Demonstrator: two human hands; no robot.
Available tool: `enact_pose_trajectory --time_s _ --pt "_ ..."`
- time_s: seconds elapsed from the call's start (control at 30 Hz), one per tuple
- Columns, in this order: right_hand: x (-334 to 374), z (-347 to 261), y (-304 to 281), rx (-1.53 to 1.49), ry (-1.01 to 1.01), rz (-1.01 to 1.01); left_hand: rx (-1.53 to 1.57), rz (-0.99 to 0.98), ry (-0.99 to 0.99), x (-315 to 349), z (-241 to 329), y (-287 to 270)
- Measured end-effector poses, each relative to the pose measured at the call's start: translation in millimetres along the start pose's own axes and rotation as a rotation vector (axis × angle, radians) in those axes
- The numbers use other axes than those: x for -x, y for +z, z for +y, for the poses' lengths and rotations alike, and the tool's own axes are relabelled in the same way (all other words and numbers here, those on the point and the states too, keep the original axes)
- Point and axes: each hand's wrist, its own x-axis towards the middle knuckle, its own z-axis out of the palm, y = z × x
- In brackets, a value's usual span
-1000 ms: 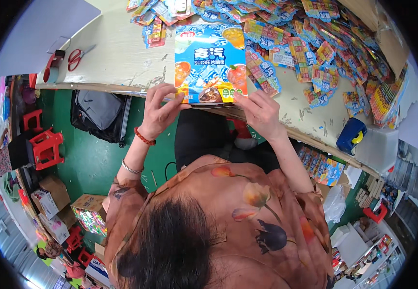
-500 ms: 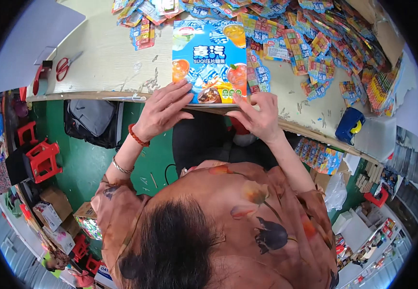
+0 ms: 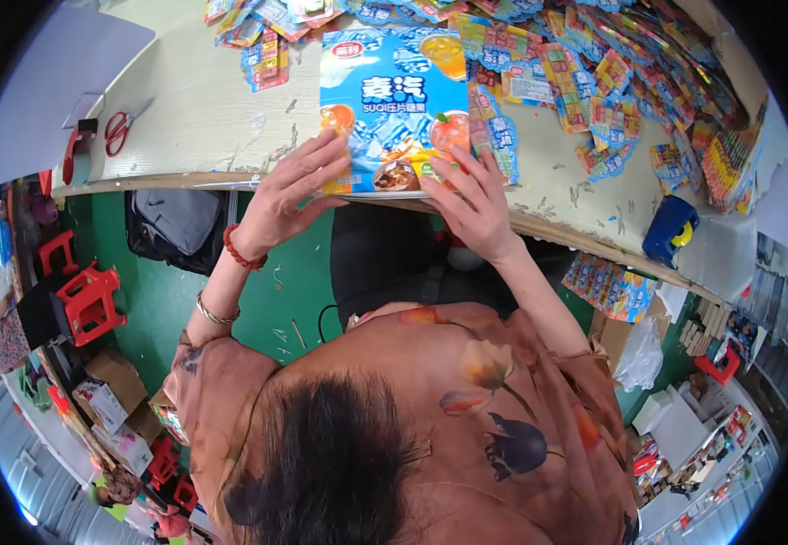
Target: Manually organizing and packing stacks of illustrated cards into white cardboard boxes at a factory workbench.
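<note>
A large blue printed bag (image 3: 394,104) with pictures of drinks and ice lies flat at the near edge of the worn pale table (image 3: 194,118). My left hand (image 3: 289,195) rests on the bag's lower left corner with the fingers spread. My right hand (image 3: 475,204) presses on its lower right corner, fingers apart as well. Both hands touch the bag's near edge and neither is closed around it. A red bead bracelet and a metal bangle sit on my left wrist.
Several small colourful packets (image 3: 594,82) are heaped across the far and right part of the table. Red-handled scissors (image 3: 121,127) lie at the left. A blue container (image 3: 668,232) stands at the right edge. A black backpack (image 3: 176,227) and red stools (image 3: 85,295) are on the green floor.
The bag has come to lie flat on the table edge. Both hands slid from gripping its lower edge to resting spread on its lower corners.
</note>
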Motion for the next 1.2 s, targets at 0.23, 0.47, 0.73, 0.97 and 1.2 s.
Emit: enact_pose_trajectory --time_s 0.23,0.47,0.73,0.97,1.2 --pt "2 3 6 -0.073 -0.016 0.027 -0.289 0.106 0.111 13 -1 16" --pt "-4 -5 3 -0.038 -0.039 0.096 -0.433 0.052 0.126 11 3 17" --pt "8 -8 21 -0.097 0.0 0.208 -0.446 0.172 0.256 11 -20 50" --pt "15 -4 -37 -0.027 0.169 0.203 -0.341 0.225 0.188 9 -23 59" --pt "194 122 -255 0.429 1.27 0.726 -0.379 0.361 0.054 -5 -2 75"
